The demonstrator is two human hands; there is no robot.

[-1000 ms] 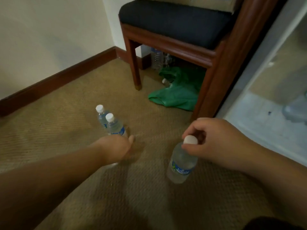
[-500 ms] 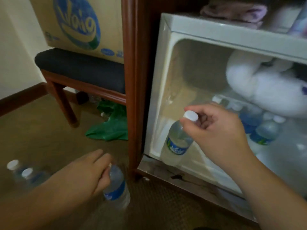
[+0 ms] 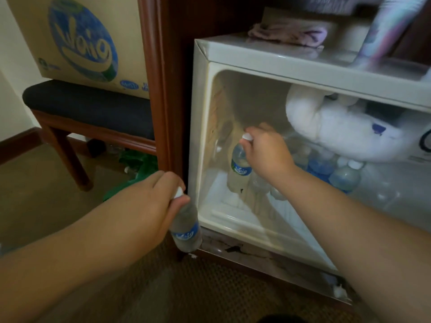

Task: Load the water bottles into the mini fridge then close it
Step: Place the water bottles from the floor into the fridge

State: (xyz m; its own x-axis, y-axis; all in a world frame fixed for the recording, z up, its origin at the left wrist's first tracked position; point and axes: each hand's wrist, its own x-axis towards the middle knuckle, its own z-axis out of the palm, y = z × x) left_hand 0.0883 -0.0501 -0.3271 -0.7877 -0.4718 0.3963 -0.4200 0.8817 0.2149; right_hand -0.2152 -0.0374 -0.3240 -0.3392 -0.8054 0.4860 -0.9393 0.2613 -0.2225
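1. The right hand (image 3: 265, 152) is inside the open mini fridge (image 3: 256, 54), its fingers closed round the neck of a water bottle (image 3: 240, 169) just under the white cap.
2. That bottle stands upright at the left of the fridge floor, near the left inner wall, with its blue label facing the camera.
3. The left hand (image 3: 149, 201) is outside the fridge, near its lower left corner, gripping a second bottle (image 3: 186, 229) by the cap end; this bottle hangs below the hand, tilted a little, above the carpet (image 3: 210, 294).
4. More bottles (image 3: 331, 169) are packed together on the fridge floor to the right of the right hand, caps up; how many cannot be told through the blur.
5. A white plush toy (image 3: 338, 131) fills the upper right of the fridge, above those bottles.
6. On top of the fridge lies a pinkish cloth (image 3: 289, 34), and to its right leans a blurred pale object.
7. The fridge sits inside a dark wooden cabinet (image 3: 163, 66), whose upright post runs down its left side.
8. To the left of the post stands a chair (image 3: 88, 108) with a dark padded seat and wooden legs.
9. A cardboard box (image 3: 81, 40) with a blue round logo rests on the seat.
10. Under the chair, on the carpet, lies a green cloth (image 3: 140, 164).
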